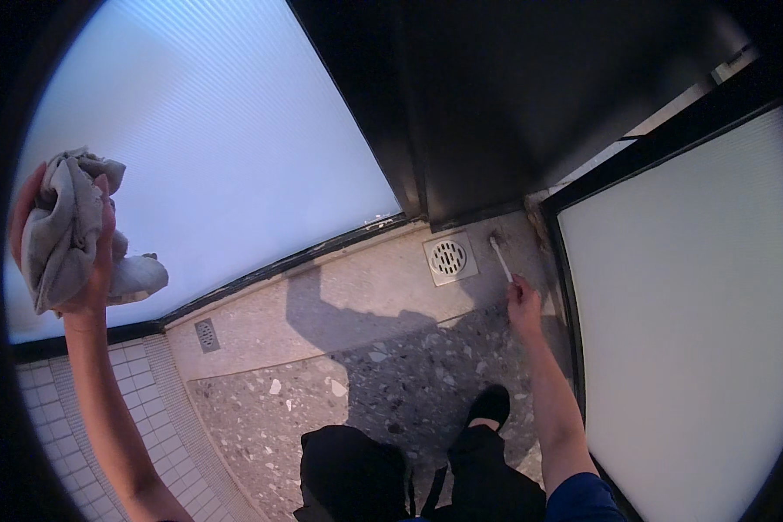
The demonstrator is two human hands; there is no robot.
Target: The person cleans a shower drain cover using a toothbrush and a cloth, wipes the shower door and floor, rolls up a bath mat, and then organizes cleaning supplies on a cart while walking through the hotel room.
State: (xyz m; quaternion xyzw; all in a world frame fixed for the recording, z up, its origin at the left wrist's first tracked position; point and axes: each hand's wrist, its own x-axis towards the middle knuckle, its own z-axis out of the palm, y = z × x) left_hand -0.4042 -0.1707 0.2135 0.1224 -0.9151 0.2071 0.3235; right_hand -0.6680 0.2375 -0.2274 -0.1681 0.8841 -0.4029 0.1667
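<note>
A crumpled grey cloth [65, 228] is gripped in my left hand [94, 287], raised at the far left in front of a frosted glass panel [234, 130]. Low at the right, my right hand [526, 305] holds a thin white stick-like tool [503, 261], perhaps a small brush. Its far tip meets a dark spot [496, 237] on the pale floor strip, just right of a square metal floor drain [448, 258]. Whether the tip has bristles cannot be made out.
A second drain [206, 335] lies further left. White tiles [140, 382] border the speckled terrazzo floor [391, 391]. A dark panel [483, 117] stands ahead, and another black-framed frosted panel [685, 313] rises close beside my right arm. My shod foot [491, 403] is on the terrazzo.
</note>
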